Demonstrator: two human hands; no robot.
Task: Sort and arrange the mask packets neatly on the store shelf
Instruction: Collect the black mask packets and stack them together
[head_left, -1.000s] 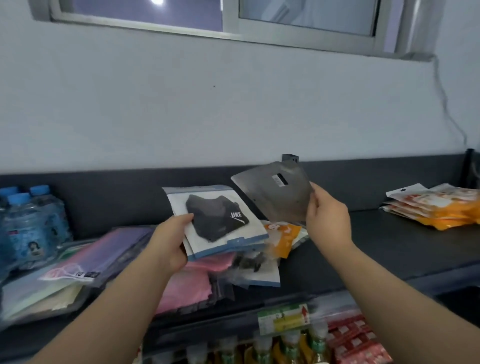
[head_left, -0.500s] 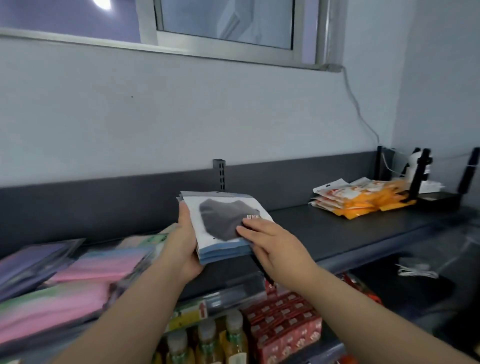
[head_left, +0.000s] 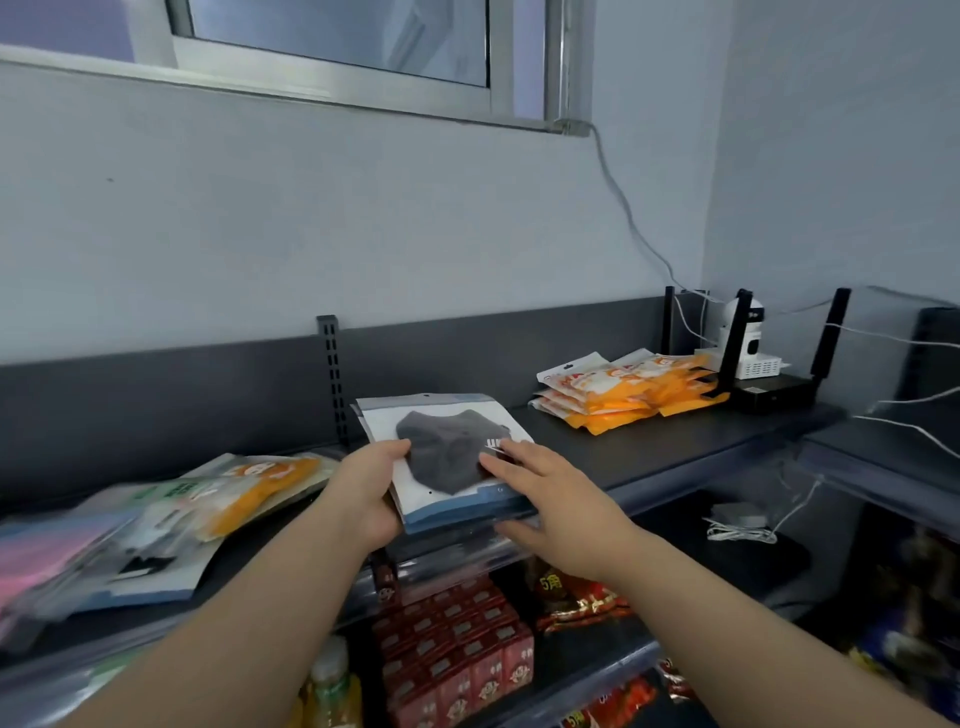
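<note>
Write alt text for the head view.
The left hand grips a stack of grey-mask packets at the dark shelf while the right hand lies flat on top. Orange packets are piled farther right.

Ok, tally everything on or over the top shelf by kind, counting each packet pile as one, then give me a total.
Grey-mask packet stack, gripped by the left hand with the right hand flat on top: 1
Orange packet pile: 1
Mixed packet heap at left: 1
White camera: 1
Black router: 1
Total: 5
</note>
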